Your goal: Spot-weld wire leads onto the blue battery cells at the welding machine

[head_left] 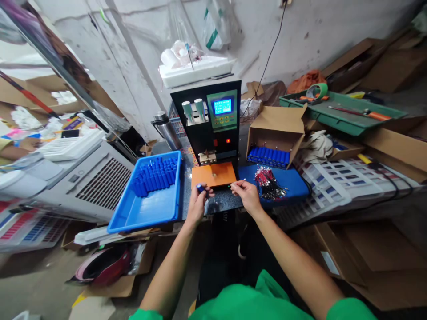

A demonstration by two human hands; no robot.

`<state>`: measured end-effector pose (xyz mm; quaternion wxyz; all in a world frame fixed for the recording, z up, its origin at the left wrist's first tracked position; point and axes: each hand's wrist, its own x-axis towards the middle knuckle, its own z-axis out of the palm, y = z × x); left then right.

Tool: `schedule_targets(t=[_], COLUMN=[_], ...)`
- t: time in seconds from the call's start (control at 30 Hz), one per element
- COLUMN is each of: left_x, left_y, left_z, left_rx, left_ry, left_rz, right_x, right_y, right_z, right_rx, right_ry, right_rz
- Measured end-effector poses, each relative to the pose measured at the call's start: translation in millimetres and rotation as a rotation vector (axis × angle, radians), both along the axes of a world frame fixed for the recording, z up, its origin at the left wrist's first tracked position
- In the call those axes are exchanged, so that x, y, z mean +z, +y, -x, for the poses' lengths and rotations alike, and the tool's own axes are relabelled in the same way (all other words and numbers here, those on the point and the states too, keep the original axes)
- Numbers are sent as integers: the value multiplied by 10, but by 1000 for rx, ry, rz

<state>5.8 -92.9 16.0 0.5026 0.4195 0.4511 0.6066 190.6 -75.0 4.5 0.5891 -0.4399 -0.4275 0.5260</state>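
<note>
My left hand (pixel 199 201) is closed around a blue cylindrical cell (pixel 201 189) in front of the orange work plate (pixel 213 174) of a black spot-welding machine (pixel 215 120). My right hand (pixel 245 192) pinches a thin wire lead at the plate's front right corner. A pile of red and black wire leads (pixel 268 182) lies just right of that hand on a blue mat (pixel 293 180). To the left, a blue tray (pixel 148 195) holds several blue cells (pixel 156 174).
A cardboard box (pixel 276 133) with more blue cells stands right of the machine. A steel flask (pixel 165 129) stands behind the tray. A green tray with tools (pixel 340 111) lies at the far right, a grey vented unit (pixel 96 178) at the left, cardboard boxes below.
</note>
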Motion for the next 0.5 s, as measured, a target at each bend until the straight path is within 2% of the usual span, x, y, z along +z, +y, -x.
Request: schedule_targets(t=[0.27, 0.5], left_x=[105, 170], left_y=[68, 364], left_z=[187, 143], left_rx=[100, 120], left_ry=[466, 377], left_rz=[-93, -81], right_x=[-84, -95], right_y=[-11, 11], right_z=[13, 21], right_rx=[-23, -40], right_ry=[24, 45], right_rz=[26, 43])
